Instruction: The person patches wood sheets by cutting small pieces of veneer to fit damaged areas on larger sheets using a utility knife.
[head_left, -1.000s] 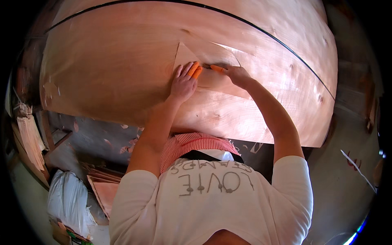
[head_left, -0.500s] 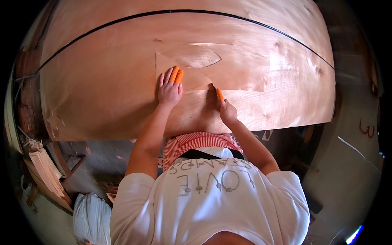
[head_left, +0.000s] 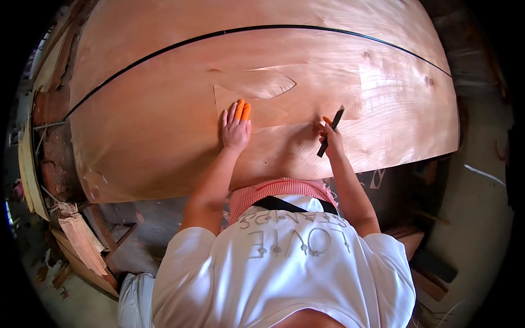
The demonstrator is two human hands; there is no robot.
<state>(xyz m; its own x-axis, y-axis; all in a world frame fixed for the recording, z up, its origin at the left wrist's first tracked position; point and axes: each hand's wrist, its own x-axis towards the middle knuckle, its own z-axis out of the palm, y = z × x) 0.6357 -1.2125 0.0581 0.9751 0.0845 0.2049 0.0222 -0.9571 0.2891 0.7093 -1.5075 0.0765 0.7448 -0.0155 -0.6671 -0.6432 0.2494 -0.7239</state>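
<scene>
My left hand [head_left: 237, 132] lies flat on a large sheet of wood veneer [head_left: 142, 131], its fingers stretched out and orange finger covers on two of them. Just beyond the fingertips is a leaf-shaped area [head_left: 265, 83] with a dark cut edge at its right end. A thinner rectangular piece of veneer [head_left: 322, 90] appears to lie around it on the sheet. To the right, my right hand [head_left: 334, 143] is closed on a dark, flat, bar-shaped knife [head_left: 338, 118], held tilted above the sheet. An orange cover shows on one right finger.
A thin black band [head_left: 246, 29] arches across the sheet beyond my hands. Splintered wood strips [head_left: 82, 240] stand at the left, near a white sack [head_left: 136, 298]. Dark boards [head_left: 432, 268] lie low on the right. The sheet's near edge is at my waist.
My right hand has lifted the knife off the cut line and moved right, turning it in the fingers. The left hand stays flat on the veneer. The whole view has shifted slightly.
</scene>
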